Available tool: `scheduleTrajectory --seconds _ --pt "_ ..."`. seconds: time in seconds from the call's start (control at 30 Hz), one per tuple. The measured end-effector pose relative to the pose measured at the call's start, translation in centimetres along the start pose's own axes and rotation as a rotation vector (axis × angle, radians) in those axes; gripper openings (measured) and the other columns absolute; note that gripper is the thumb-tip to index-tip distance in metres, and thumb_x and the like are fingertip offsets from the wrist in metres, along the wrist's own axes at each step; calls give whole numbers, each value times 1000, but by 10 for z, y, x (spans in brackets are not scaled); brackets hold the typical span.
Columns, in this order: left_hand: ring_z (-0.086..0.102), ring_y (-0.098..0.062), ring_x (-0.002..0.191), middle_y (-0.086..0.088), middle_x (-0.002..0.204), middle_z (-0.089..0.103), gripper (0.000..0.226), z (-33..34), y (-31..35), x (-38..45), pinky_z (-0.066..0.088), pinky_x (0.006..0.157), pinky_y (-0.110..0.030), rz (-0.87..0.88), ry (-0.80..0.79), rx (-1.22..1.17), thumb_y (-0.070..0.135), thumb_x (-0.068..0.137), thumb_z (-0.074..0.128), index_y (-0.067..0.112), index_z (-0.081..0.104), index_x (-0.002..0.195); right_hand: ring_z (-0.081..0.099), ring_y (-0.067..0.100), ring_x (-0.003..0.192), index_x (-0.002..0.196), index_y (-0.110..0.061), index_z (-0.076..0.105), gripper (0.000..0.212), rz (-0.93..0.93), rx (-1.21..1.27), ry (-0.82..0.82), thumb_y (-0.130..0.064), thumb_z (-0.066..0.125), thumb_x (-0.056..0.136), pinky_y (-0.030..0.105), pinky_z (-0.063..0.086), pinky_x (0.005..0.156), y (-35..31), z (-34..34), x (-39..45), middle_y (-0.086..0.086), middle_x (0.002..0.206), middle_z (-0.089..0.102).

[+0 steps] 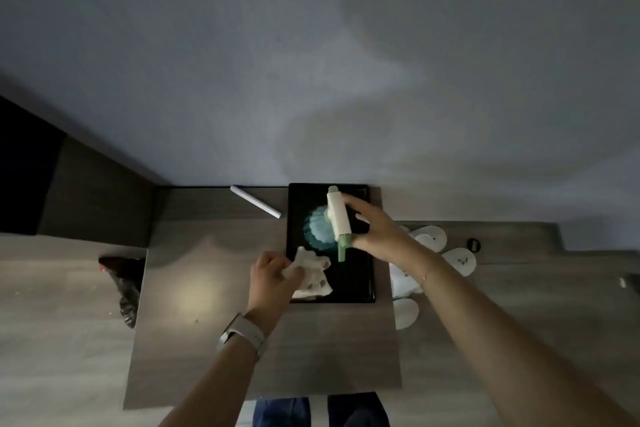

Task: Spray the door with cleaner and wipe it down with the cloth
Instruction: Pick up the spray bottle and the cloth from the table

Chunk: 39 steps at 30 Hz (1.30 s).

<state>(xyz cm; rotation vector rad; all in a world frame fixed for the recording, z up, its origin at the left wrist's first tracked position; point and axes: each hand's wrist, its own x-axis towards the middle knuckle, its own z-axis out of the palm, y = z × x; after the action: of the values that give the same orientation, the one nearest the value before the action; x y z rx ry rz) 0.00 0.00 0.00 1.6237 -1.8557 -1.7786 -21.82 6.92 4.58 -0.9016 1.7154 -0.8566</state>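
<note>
Pale cloth [311, 276] is bunching in our left hand [273, 276], pinched at the near edge of a black tray [363, 288] on the tabletop [207, 340]. Beyond, our right hand [374, 229] is curling around the spray bottle [337, 222]; gripped high, it could tip or fire early. We are seeing no door.

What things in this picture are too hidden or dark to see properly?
- Head view: the spray bottle body, hidden under its own top and the right hand.
- The cloth, partly covered by the left hand.
- The dark crumpled thing on the left is too dim to identify.
- No door in view.
</note>
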Motion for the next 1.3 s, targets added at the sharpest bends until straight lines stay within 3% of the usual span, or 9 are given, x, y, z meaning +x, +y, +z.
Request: scheduleTrajectory --seconds 0.13,0.3,0.43,0.63,0.7,0.83,1.0,1.17,1.3 --pt "56 -14 77 3 82 63 8 -21 4 -14 46 68 -23 -92 -17 -259 20 75 69 13 65 76 60 8 113 124 -39 61 48 75 5 77 -17 76 84 38 50 101 0 17 14 -10 123 63" --pt "53 -21 73 -4 72 57 39 -39 2 -25 46 69 -41 -181 -6 -385 46 65 69 11 59 78 56 10 88 104 -30 67 27 -59 -295 617 -34 78 79 36 54 73 9 60 -8 -17 89 57" --pt "56 -23 78 -7 79 60 36 -41 3 -29 47 69 -39 -191 55 -469 33 84 67 0 58 96 56 23 93 96 -8 60 44 50 -264 850 -41 79 74 43 53 74 5 90 -22 3 96 57" --pt "60 -25 80 -12 87 62 23 -47 1 -32 49 70 -39 -260 91 -531 25 96 57 4 58 105 45 4 129 132 -13 53 64 -95 88 443 -11 83 76 16 40 105 18 82 -31 -4 134 51" --pt "59 -25 80 -13 87 62 23 -48 3 -34 49 71 -39 -263 84 -555 25 96 57 4 58 106 40 -1 135 125 -19 60 43 -98 98 315 -12 74 86 23 37 112 21 77 -25 -11 135 55" --pt "59 -24 79 -12 86 61 23 -54 10 -46 49 70 -38 -251 56 -560 25 96 56 4 59 107 57 -2 113 108 -30 60 21 -93 8 426 -33 67 89 15 45 95 18 81 -33 -19 111 63" --pt "63 -19 76 -9 85 64 23 -70 44 -76 51 69 -35 -167 -38 -625 24 96 55 4 59 106 67 12 97 112 -5 63 76 16 205 714 -71 65 75 23 54 84 -3 88 -76 2 96 69" --pt "65 -18 78 -10 93 65 37 -84 88 -112 52 67 -32 -49 -179 -552 35 87 59 8 59 113 69 3 85 96 -20 66 20 44 436 1002 -29 77 81 20 56 77 -60 72 -165 -3 86 71" --pt "64 -20 79 -10 91 66 39 -72 119 -142 51 68 -33 -3 -306 -447 40 82 59 10 62 107 69 4 90 99 -25 65 20 54 590 1217 -14 73 84 17 56 78 -98 51 -234 -7 91 72"
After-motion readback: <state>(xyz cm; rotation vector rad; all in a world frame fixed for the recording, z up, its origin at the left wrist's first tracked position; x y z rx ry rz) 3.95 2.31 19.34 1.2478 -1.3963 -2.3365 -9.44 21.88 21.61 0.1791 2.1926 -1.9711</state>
